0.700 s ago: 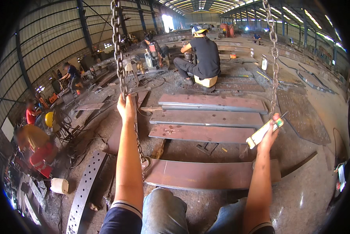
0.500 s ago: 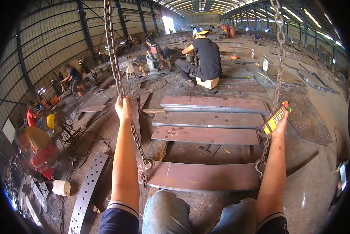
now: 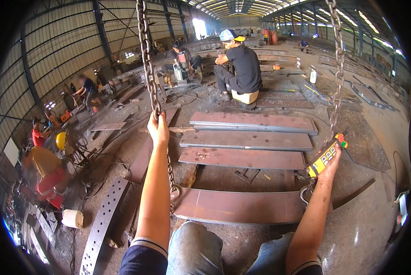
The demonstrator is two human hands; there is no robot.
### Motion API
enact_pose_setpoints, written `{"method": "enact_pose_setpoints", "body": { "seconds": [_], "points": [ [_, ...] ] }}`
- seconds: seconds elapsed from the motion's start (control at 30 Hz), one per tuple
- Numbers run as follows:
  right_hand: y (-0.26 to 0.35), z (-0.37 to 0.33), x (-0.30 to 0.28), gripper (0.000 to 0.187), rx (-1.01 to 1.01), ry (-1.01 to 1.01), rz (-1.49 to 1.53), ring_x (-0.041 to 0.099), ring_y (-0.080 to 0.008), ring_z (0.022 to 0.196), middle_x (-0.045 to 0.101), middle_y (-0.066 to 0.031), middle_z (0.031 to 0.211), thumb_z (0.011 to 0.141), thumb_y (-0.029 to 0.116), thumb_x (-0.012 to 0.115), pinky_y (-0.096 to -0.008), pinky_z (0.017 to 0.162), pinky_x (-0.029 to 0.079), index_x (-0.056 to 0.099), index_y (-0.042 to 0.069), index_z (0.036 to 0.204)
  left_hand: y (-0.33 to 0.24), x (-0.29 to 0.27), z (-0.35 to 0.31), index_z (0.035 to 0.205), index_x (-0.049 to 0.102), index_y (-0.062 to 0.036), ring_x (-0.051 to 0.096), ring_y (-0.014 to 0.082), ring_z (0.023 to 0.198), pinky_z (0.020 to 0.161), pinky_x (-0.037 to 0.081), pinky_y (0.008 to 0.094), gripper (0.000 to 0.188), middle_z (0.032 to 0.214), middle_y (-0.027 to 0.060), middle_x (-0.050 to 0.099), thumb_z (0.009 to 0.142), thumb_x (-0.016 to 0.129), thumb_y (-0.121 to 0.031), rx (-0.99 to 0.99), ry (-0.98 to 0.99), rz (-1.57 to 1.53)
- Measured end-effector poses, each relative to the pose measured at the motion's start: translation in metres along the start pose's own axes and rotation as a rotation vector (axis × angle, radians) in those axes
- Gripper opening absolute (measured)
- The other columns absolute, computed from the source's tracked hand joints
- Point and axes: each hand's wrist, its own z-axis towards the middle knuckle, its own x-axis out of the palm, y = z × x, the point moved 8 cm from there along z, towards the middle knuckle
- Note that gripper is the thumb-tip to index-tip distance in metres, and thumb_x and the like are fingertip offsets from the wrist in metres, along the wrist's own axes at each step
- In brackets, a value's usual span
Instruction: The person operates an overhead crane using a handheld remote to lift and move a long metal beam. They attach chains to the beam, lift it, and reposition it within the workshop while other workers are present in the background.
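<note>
With fingers curled around the left chain, a person's left hand held at chest height while the right hand gripped a yellow remote, fingers wrapped about it beside the right chain; whether they also pinched that chain could not be told. Below, a brown steel plate lay before the knees, a left hook at its left end and a right hook toward its right. How firmly either was seated did not show. Good handling seemed to call for level chains, hooks checked at the edges and fingers away from the links. The near edge ran just beside the knees, a tight margin; stacked plates bounded the far side, a perforated plate the left, while concrete floor spread rightward past a thin bar.
</note>
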Motion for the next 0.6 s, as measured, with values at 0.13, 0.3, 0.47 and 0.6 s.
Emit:
{"method": "enact_pose_setpoints", "body": {
  "seconds": [0.13, 0.3, 0.47, 0.6],
  "points": [
    [0.011, 0.000, -0.006, 0.047, 0.031, 0.056, 0.011, 0.063, -0.0170, 0.067, 0.069, -0.0068, 0.101, 0.091, 0.045, 0.063, -0.0314, 0.060, 0.054, 0.061, 0.011, 0.124, -0.005, 0.007, -0.010, 0.094, 0.062, -0.0028, 0.039, 0.0048, 0.062, 0.055, 0.034, 0.0247, 0.011, 0.069, -0.0045, 0.047, 0.096, 0.059, -0.013, 0.006, -0.005, 0.046],
    [0.016, -0.003, -0.005, 0.047, 0.059, 0.158, -0.052, 0.064, -0.0159, 0.069, 0.070, -0.0050, 0.103, 0.091, 0.043, 0.063, -0.0316, 0.060, 0.055, 0.061, 0.011, 0.125, -0.004, 0.011, -0.012, 0.092, 0.061, -0.0022, 0.040, 0.0065, 0.064, 0.058, 0.036, 0.0263, 0.012, 0.069, -0.0038, 0.048, 0.095, 0.061, -0.014, 0.057, -0.059, 0.072],
    [0.013, -0.003, -0.007, 0.046, 0.064, 0.094, -0.032, 0.065, -0.0173, 0.066, 0.067, -0.0046, 0.090, 0.089, 0.045, 0.067, -0.0315, 0.059, 0.056, 0.062, 0.011, 0.119, 0.002, -0.007, -0.003, 0.096, 0.062, -0.0018, 0.042, 0.0072, 0.067, 0.061, 0.038, 0.0259, 0.012, 0.072, -0.0045, 0.049, 0.095, 0.060, -0.013, 0.030, -0.074, 0.131],
    [0.002, -0.002, -0.001, 0.045, 0.050, 0.081, -0.054, 0.065, -0.0176, 0.064, 0.061, -0.0046, 0.083, 0.088, 0.043, 0.070, -0.0322, 0.058, 0.056, 0.060, 0.012, 0.119, 0.009, -0.029, 0.017, 0.096, 0.063, -0.0042, 0.040, 0.0058, 0.062, 0.056, 0.034, 0.0261, 0.012, 0.069, -0.0057, 0.047, 0.096, 0.062, -0.016, -0.004, -0.066, 0.139]
  ]
}}
